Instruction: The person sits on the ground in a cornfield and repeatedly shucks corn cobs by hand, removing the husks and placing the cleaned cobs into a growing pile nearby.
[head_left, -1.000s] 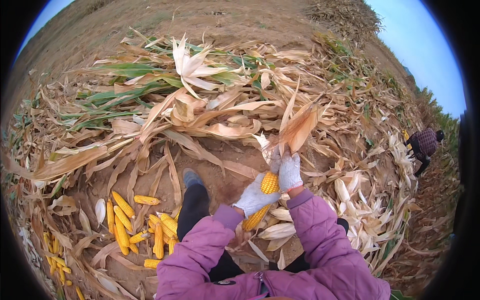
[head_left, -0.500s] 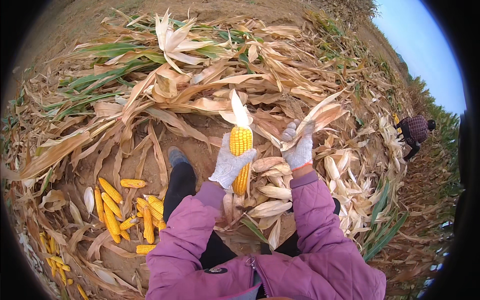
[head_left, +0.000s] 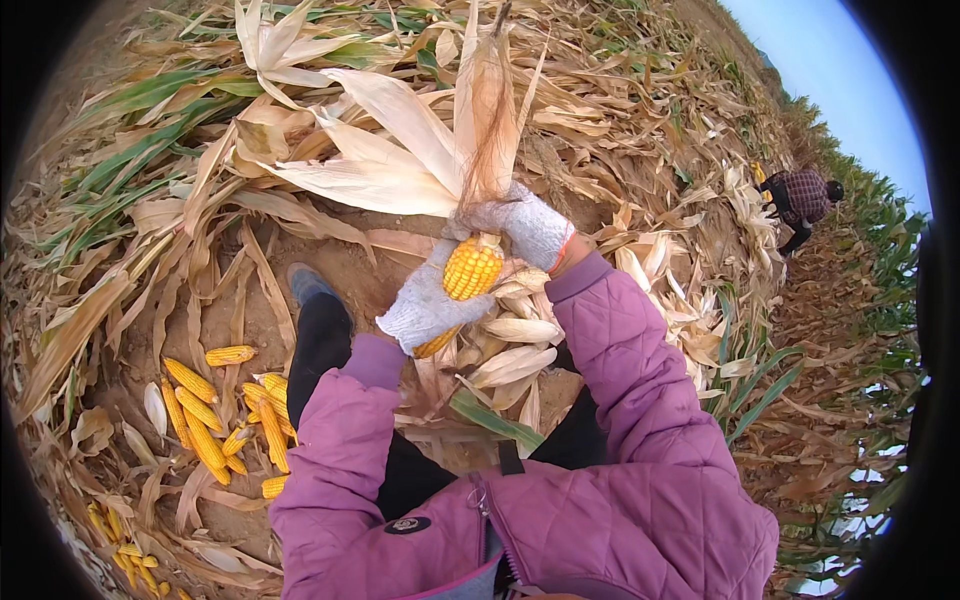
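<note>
Corn cob (head_left: 472, 267): yellow, kernels exposed at its upper end, held at centre of view above bare soil, between the two hands.

Left hand (head_left: 425, 305): in a grey-white knit glove, closed around the lower part of the cob from below and from the left; a little yellow showing under the palm.

Right hand (head_left: 525, 225): same kind of glove, closed on the top of the cob and on the base of the husk (head_left: 420, 140); pale dry leaves and brown silk fanning upward from the grip. Exact finger placement hidden by the glove.

Sleeves (head_left: 640, 390): purple quilted jacket, both forearms entering from the lower edge.

Shoe (head_left: 305, 283): grey-blue, on the soil just left of the hands, dark trouser leg behind it.

Pile of husked cobs (head_left: 225, 420): yellow, lying on the ground at lower left, well apart from the held cob; a few more near the bottom-left rim.

Loose husks (head_left: 510, 350): pale, lying on the lap area directly under the hands.

Ground cover: dry corn stalks (head_left: 150, 180) and leaves, some green, all round.

Other person (head_left: 800, 200): checked top, bent over at far right beside standing corn plants.
</note>
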